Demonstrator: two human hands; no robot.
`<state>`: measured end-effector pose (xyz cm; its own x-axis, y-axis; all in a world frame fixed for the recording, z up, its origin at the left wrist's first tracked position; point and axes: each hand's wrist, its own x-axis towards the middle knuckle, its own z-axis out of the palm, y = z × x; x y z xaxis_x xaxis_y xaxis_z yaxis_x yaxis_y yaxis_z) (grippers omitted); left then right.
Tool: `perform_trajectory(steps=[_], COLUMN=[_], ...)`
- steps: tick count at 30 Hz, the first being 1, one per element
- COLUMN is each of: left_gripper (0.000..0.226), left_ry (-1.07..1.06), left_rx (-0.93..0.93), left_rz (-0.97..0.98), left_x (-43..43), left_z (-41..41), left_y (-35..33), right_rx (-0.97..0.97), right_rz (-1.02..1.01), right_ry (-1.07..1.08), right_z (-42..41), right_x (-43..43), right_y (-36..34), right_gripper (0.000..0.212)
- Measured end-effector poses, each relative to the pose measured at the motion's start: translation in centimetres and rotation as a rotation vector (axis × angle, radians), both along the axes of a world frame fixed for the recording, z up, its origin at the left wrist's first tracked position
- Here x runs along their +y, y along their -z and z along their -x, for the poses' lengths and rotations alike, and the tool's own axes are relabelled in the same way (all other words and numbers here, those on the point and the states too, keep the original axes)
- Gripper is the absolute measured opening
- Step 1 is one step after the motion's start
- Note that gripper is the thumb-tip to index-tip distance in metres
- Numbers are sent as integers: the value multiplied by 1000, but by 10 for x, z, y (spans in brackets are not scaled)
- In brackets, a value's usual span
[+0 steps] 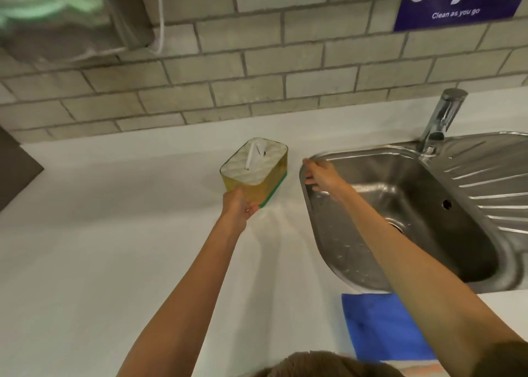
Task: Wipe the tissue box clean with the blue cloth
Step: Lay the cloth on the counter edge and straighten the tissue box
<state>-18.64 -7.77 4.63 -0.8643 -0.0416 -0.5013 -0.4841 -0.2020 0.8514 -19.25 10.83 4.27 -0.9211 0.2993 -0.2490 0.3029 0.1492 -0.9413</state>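
Your left hand fingers clamp the tissue box mid-counter, beside the sink; right hand fingers spread, empty; wiping unstarted; next, fetch the blue cloth at the counter's near edge.

White counter with tissue box, blue cloth.

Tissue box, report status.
Left hand gripping tissue box corner. Right hand open, empty, over sink rim. Blue cloth untouched on counter.
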Motion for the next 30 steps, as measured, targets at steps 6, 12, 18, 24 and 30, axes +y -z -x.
perform_trajectory(steps=[6, 12, 18, 24, 30], left_gripper=[38, 17, 17, 27, 25], left_ry=[17, 22, -9, -35, -68], left_rx=[-14, -35, 45, 92, 83], left_rz=[40, 66, 173, 255, 255], left_x=[-3, -11, -15, -10, -4], left_z=[30, 60, 107, 152, 182], left_y=[6, 7, 7, 6, 4], right_rx=[-1, 9, 78, 121, 123], right_rz=[50, 112, 89, 54, 1], right_ry=[45, -10, -71, 58, 108], right_z=[42, 80, 105, 133, 153], right_x=[-4, -10, -10, -8, -6], right_y=[14, 27, 42, 55, 62], right_gripper=[52, 57, 49, 41, 33])
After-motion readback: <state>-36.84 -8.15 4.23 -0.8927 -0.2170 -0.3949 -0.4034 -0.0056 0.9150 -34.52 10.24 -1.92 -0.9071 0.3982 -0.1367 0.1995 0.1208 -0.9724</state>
